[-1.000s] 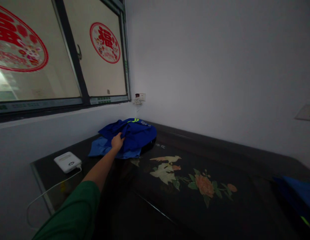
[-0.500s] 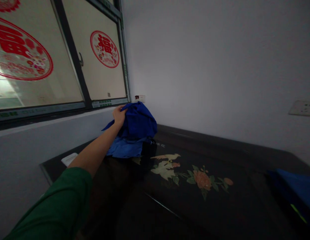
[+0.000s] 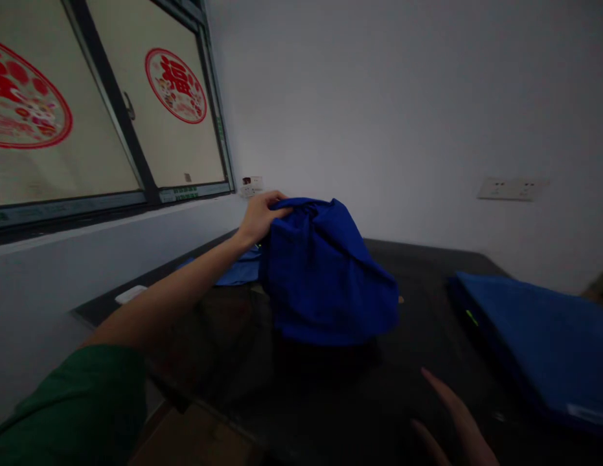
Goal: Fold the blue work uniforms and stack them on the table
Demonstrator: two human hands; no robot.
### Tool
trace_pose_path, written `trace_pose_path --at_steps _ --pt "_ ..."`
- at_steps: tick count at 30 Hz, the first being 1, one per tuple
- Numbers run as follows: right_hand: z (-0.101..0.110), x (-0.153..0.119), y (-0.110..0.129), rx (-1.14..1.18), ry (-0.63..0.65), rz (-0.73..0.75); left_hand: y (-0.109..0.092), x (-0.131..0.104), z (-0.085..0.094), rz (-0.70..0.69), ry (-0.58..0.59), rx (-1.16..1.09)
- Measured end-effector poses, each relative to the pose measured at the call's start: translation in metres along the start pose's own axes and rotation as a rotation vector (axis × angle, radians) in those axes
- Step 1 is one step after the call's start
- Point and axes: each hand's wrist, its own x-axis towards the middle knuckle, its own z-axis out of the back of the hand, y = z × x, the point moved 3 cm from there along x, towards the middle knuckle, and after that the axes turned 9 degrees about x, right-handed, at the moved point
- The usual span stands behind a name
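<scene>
A crumpled dark blue cloth (image 3: pixel 325 278), perhaps a garment, hangs from my left hand (image 3: pixel 263 217), whose fingers pinch its upper left edge. Its lower part hangs over the dark glossy table (image 3: pixel 223 362). Behind my left forearm lies a lighter blue cloth (image 3: pixel 240 266), partly hidden. Low in the view, my right hand (image 3: pixel 454 421) shows only some fingers, stretched out and apart over the tabletop with nothing in them. To its right lies a flat folded blue stack of cloth (image 3: pixel 539 330) with a small yellow-green mark on its near side.
A white flat object (image 3: pixel 130 294) lies at the table's left edge. Beyond the table are a white wall (image 3: pixel 379 116) with sockets (image 3: pixel 506 188) and, on the left, a window (image 3: pixel 111 129) with red round stickers. Something blurred stands at the far right edge.
My left hand has lifted the dark blue cloth off the lighter one and brought it right and nearer. My right hand has come into view. The view has turned right, showing more of the folded stack.
</scene>
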Motion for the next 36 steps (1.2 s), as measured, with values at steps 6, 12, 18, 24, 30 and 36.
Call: trace_pose_path --at_steps 6,12,18,24,30,36 --pt "0.003 0.014 0.058 0.15 -0.142 -0.025 -0.097 -0.105 -0.068 -0.217 0.63 0.011" --pt "0.046 0.008 0.025 0.341 -0.191 -0.173 -0.135 -0.13 -0.053 -0.202 0.711 -0.119" --pt "0.107 0.014 -0.006 0.29 -0.218 -0.305 -0.087 -0.087 -0.029 -0.047 0.53 -0.113" --pt "0.119 0.008 0.034 0.213 -0.328 -0.274 -0.048 -0.083 -0.052 0.057 0.567 -0.135" --pt "0.079 0.02 0.096 0.041 -0.086 0.091 -0.112 -0.171 -0.089 -0.124 0.779 -0.204" --pt "0.056 0.021 0.041 -0.072 0.244 -0.004 -0.143 -0.222 -0.061 -0.432 1.03 -0.294"
